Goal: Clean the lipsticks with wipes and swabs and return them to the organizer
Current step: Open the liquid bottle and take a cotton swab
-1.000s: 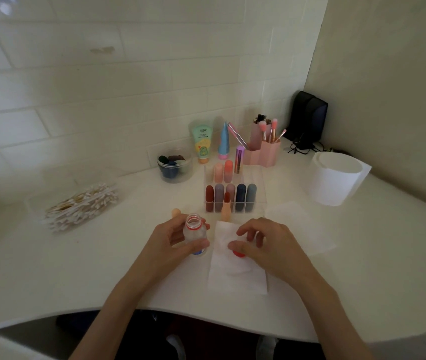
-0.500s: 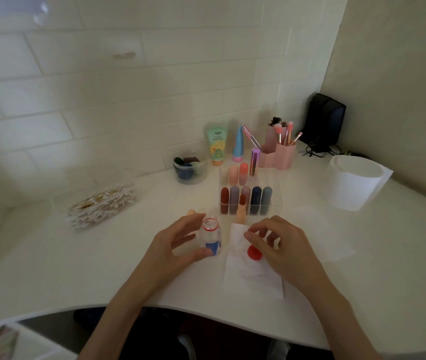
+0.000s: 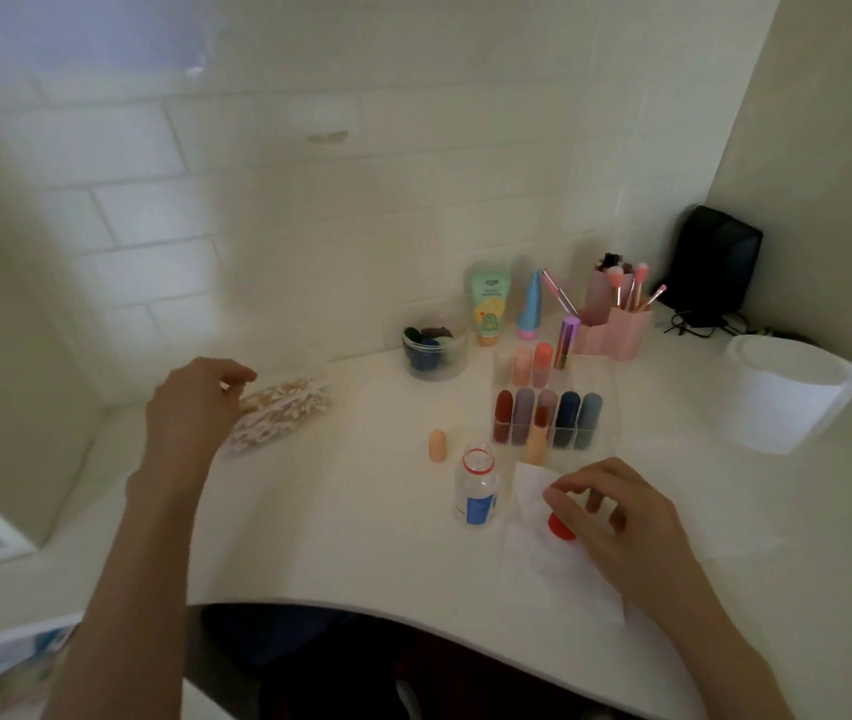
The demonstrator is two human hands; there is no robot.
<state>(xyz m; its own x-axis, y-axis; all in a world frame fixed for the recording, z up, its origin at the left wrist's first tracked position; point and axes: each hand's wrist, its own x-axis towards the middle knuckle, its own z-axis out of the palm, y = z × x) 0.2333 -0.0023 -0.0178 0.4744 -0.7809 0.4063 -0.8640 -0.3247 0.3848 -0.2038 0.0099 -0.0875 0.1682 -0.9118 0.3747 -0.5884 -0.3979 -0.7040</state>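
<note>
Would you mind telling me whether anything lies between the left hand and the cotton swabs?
Nothing visible does: the left hand is at the left end of the cotton swabs. The open bottle and peach cap stand off to the right.

A green tube (image 3: pixel 488 304) and a blue cone-shaped tube (image 3: pixel 532 306) stand against the tiled wall (image 3: pixel 257 200). Left of them sits a clear jar (image 3: pixel 434 353); to the right, a pink brush holder (image 3: pixel 616 332), a black speaker (image 3: pixel 717 259) and a white roll (image 3: pixel 782 397).
</note>
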